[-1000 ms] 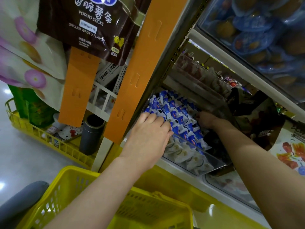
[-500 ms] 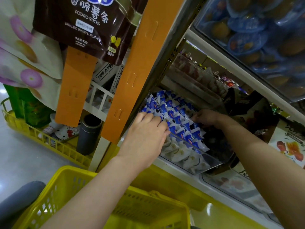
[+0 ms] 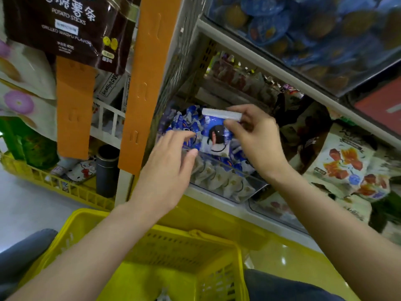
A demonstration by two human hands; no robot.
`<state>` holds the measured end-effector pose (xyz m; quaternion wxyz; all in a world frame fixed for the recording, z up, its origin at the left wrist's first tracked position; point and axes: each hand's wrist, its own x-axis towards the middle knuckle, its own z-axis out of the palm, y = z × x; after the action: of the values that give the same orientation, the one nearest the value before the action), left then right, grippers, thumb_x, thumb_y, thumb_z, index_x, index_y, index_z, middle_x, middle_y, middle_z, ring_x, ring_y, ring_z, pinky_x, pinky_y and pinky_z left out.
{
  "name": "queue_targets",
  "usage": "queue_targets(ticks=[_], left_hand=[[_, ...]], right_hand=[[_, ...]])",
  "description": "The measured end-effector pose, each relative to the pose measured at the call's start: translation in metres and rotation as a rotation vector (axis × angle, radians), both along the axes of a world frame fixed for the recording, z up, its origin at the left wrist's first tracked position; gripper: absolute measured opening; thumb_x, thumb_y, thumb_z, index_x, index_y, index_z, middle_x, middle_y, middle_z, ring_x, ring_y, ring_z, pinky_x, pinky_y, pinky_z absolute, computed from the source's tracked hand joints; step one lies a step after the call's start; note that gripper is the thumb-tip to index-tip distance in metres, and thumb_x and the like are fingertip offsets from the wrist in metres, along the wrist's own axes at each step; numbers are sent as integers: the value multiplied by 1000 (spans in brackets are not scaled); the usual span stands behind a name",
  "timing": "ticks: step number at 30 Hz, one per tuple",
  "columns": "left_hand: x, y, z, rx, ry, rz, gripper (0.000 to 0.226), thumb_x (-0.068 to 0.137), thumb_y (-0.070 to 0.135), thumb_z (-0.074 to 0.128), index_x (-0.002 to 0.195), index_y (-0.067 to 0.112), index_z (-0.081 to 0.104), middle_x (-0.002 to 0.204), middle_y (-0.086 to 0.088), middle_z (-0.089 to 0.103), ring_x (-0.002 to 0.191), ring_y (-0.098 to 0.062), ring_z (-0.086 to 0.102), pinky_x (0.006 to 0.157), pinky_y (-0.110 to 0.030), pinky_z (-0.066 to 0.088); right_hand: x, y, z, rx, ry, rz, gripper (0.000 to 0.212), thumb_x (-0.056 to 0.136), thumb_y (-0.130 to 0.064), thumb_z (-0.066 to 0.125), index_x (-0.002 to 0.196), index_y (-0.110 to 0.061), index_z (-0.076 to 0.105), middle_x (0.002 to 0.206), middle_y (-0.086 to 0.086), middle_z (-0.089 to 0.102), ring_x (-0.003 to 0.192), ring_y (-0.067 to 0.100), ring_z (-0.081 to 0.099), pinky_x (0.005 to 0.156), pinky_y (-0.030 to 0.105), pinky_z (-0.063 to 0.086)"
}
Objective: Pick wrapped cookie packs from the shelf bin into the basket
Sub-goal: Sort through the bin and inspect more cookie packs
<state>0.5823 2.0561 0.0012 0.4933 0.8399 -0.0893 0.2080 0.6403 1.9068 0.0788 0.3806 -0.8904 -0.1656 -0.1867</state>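
Here, right hand [image 3: 258, 144]: thumb and fingers pinch the clear top seal of a cookie pack [image 3: 217, 135].
cookie pack: blue and white, hangs from that pinch, just left of the right hand, above the bin [image 3: 227, 185].
left hand [image 3: 171, 168]: fingers relaxed and spread, holding nothing, tips just beside the pack's lower edge.
bin: clear-walled, under both hands, full of packs.
basket [image 3: 195, 233]: yellow, below both wrists.

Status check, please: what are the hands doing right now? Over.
Right hand pinches one blue-and-white cookie pack by its top seal, above the shelf bin. Left hand, fingers relaxed, over the bin's packs. Yellow basket below, path unobstructed.
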Motion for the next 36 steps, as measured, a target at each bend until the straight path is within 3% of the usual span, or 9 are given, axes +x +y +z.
queue_targets(ticks=[3,7,10,15,20,23,29,32,36], left_hand=[[-18,-4,3,-250,136,-78,43,89,42,44,130,27,40,123,13,46,112,3,44,92,-15,36],[-36,-7,3,-490,279,-186,47,78,48,47,122,32,42,110,23,50,91,23,49,72,4,38],[-44,-9,-5,-502,295,-144,37,81,38,56,116,32,45,110,20,52,97,14,50,81,-8,42],[-51,-17,-25,-547,410,-144,18,85,9,61,93,25,60,89,9,67,74,5,61,67,-8,47],[-53,-23,-47,-579,579,-61,16,92,13,53,81,20,61,80,-2,67,73,-11,60,66,-19,48],[-53,-25,-51,-566,595,-27,23,94,17,49,75,20,63,71,2,66,63,-5,60,57,-13,46],[-54,-27,-48,-706,744,-48,21,94,21,50,84,9,63,81,-10,70,67,-11,66,56,-17,49],[-54,-28,-46,-723,802,-79,24,93,27,51,91,7,65,89,-12,72,79,-19,68,68,-26,52],[-53,-30,-42,-685,834,-109,19,84,22,64,97,10,59,79,-5,69,60,-10,64,55,-23,53]], right_hand=[[-33,6,-4,102,33,55,18,83,-19,68,99,-23,63,83,-8,67,76,2,64,68,18,52],[-63,6,-16,214,23,80,10,83,-17,67,90,-23,65,76,-13,64,68,-2,58,64,16,48],[-79,7,-35,273,47,105,7,84,-14,65,89,-19,66,80,-9,66,71,4,61,67,21,50],[-93,7,-81,389,389,128,19,88,-7,59,79,-23,62,74,-5,65,69,5,59,68,26,50],[-94,3,-108,493,795,139,17,92,-11,53,80,-20,60,70,-1,62,53,-3,55,53,11,46],[-93,0,-115,403,705,154,17,88,-14,61,73,-23,61,65,-6,63,55,-2,54,55,15,45],[-98,-7,-121,-122,96,136,8,86,-25,63,80,-19,63,73,-9,58,71,7,53,63,20,42],[-96,-11,-123,-83,103,116,7,86,-25,62,81,-21,63,74,-11,60,72,4,55,63,15,42],[-87,-19,-124,238,342,-88,12,93,-17,53,81,-21,52,76,-6,61,65,4,59,58,16,48]])
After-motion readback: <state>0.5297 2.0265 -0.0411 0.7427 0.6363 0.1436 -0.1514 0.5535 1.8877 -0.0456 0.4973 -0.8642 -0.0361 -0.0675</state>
